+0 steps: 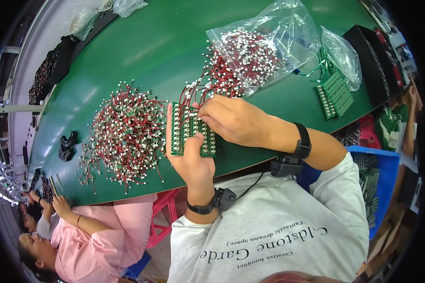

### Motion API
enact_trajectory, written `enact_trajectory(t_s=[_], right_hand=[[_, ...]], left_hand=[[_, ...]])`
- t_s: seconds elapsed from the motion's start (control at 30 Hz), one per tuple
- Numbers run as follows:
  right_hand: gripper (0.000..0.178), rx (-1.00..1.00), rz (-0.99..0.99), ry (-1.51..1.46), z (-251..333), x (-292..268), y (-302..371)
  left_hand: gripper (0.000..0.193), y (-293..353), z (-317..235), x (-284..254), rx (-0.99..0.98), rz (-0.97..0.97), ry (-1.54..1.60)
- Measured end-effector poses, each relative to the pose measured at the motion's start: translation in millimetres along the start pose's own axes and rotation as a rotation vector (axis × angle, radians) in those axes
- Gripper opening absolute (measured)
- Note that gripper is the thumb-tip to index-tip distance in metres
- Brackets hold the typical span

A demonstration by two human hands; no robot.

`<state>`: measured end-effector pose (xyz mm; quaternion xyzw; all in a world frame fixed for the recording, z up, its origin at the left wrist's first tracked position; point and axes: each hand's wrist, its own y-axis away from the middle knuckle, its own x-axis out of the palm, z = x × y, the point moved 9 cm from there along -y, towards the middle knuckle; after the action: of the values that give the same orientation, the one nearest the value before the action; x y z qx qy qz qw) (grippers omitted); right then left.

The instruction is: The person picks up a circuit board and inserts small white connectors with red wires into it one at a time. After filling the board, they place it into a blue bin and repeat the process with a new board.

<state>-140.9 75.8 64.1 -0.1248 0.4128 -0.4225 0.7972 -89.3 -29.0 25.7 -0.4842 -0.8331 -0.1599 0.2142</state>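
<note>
My left hand [193, 162] is closed around a green circuit board panel [206, 147] with rows of small white connectors, its thumb lying across the face and a finger stretched along the left edge. Over the panel's upper right part, the fingers of my right hand [238, 120] are pinched together at the connectors. Whatever is between those fingertips is too small and covered to make out. Several red wires [188, 96] with white plugs run up from the panel's top end, close to the right fingertips.
Left of the panel lies a heap of wired pieces [127, 134]. Beyond my hands, a clear plastic bag [288, 42] holds more red wires with white plugs. Further panels [335, 96] lie at the right; a blue bin [387, 188] stands beside me. A person in pink [97, 240] sits left.
</note>
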Motion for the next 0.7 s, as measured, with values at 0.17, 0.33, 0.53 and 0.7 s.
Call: enact_trajectory(t_s=[0.17, 0.33, 0.53, 0.7], right_hand=[[0.013, 0.035, -0.012, 0.002, -1.5, -0.8, 1.4], [0.012, 0.046, -0.027, -0.047, -4.3, -0.3, 1.2], [0.011, 0.048, 0.030, 0.004, -5.0, 2.5, -0.3], [0.013, -0.141, 0.092, 0.314, 8.0, 9.1, 3.0]], left_hand=[[0.073, 4.5, -7.0, 9.7, 0.091, 0.062, -0.152], [0.073, 3.0, -1.5, 5.5, 0.128, 0.072, -0.233], [0.071, 2.0, -2.5, 2.8, 0.175, 0.094, -0.420], [0.070, 1.5, -2.0, 8.0, 0.242, 0.146, -0.570]])
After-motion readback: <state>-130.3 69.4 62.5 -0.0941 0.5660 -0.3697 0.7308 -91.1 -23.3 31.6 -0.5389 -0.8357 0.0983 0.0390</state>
